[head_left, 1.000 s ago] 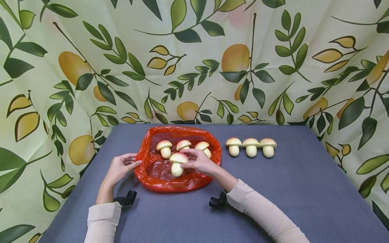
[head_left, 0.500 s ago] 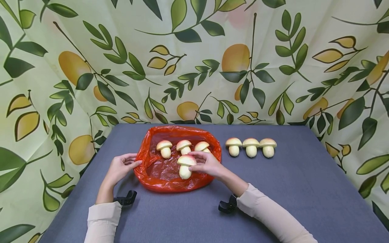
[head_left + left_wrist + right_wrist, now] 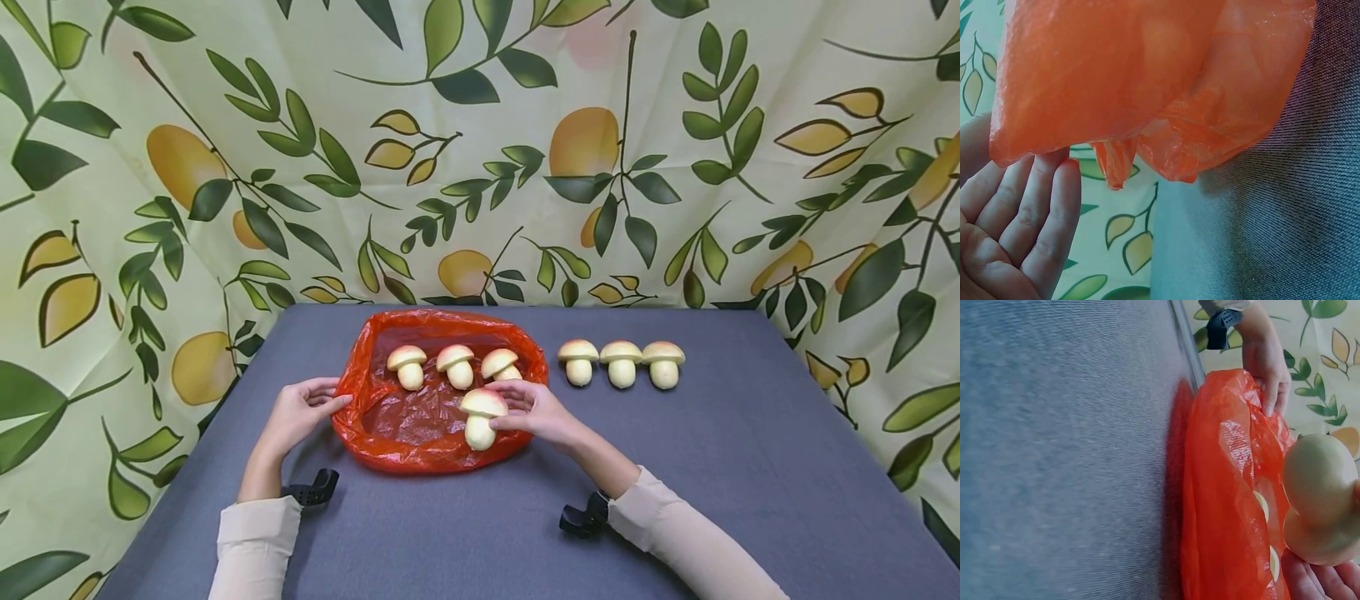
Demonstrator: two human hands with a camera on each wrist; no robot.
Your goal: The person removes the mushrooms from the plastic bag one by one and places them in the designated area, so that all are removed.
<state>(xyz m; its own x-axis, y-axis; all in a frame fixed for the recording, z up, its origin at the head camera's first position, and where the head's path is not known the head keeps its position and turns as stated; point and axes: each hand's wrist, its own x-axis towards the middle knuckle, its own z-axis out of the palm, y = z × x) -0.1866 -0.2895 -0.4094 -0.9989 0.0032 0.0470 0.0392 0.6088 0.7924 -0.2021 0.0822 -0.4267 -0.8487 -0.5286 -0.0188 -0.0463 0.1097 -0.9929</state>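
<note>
My right hand [image 3: 543,412] pinches a toy mushroom [image 3: 481,419] with a pale stem and a reddish cap, over the front right part of an open red plastic bag [image 3: 442,461]. That same mushroom [image 3: 1320,494] looms large in the right wrist view, with fingertips along its cap. Inside the bag, three more mushrooms stand in a row: a left one [image 3: 409,367], a middle one [image 3: 456,366] and a right one [image 3: 500,364]. My left hand [image 3: 298,421] pinches the bag's left rim; in the left wrist view its fingers [image 3: 1063,194] reach up behind the red plastic.
Three mushrooms [image 3: 621,364] stand side by side on the grey cloth-covered table [image 3: 720,450], right of the bag. A leaf-and-fruit patterned curtain [image 3: 480,167] rises behind the table and at both sides. Black cameras sit at both wrists.
The right hand has drawn its mushroom rightward and toward the bag's front rim, uncovering the middle and right mushrooms. The left hand has stayed at the rim.
</note>
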